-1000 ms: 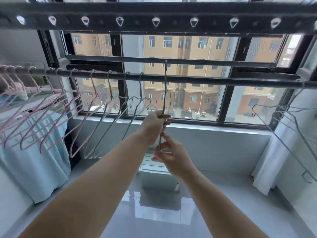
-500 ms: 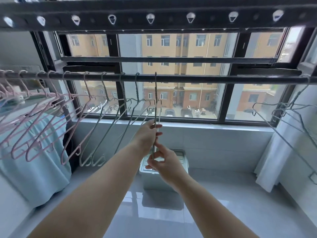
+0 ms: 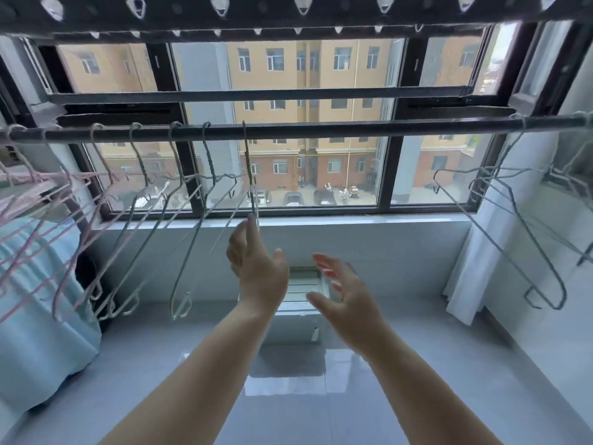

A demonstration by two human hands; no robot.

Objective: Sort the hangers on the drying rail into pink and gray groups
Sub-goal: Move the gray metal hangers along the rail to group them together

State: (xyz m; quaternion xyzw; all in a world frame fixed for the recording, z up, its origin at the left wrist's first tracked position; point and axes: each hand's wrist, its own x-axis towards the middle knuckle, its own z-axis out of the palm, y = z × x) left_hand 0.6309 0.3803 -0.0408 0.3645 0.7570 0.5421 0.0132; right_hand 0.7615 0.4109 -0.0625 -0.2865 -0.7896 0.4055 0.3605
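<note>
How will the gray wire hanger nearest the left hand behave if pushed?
The gray wire hanger looks thin, so probably light and slightly springy. Hung by one hook on the round rail, it would likely swing and slide.

- bright daylight comes in through the window.
- the shiny floor shows a white glare patch in the middle.
- shadows are soft and pale.
- the rail looks bent near the edges.
- the pink hangers on the left are smeared, and the right hand is a bit blurry.
</note>
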